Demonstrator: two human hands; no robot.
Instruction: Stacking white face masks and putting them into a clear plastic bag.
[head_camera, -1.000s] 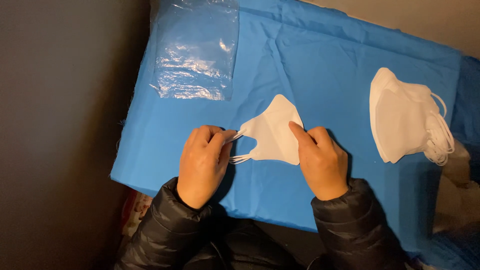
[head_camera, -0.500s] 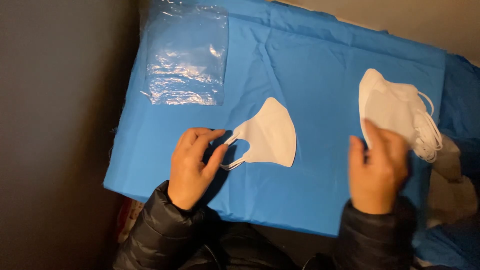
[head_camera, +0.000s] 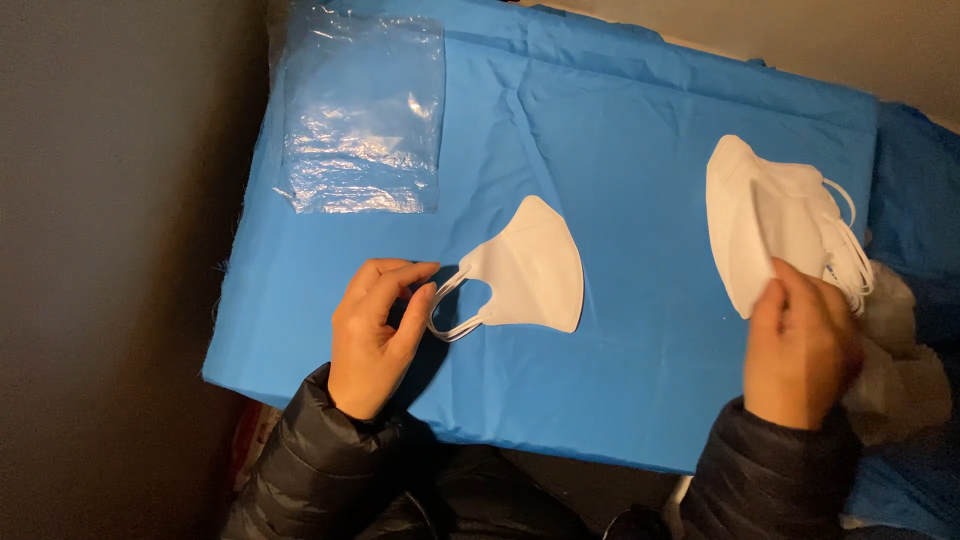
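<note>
Pinching the ear loops of a folded white mask (head_camera: 530, 268) at frame centre with your left hand (head_camera: 375, 335).
Your right hand (head_camera: 797, 345), at lower right, is touching the lower edge of the mask stack (head_camera: 770, 225); its grasp cannot be told. A clear plastic bag (head_camera: 362, 120) is lying upper left on the blue cloth (head_camera: 620, 130).

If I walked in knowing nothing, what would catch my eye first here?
Probably the bright blue cloth covering the table, with a folded white mask lying mid-cloth, its ear loops at the left hand. At the right, the right hand touches a stack of white masks; a clear plastic bag lies upper left.
</note>
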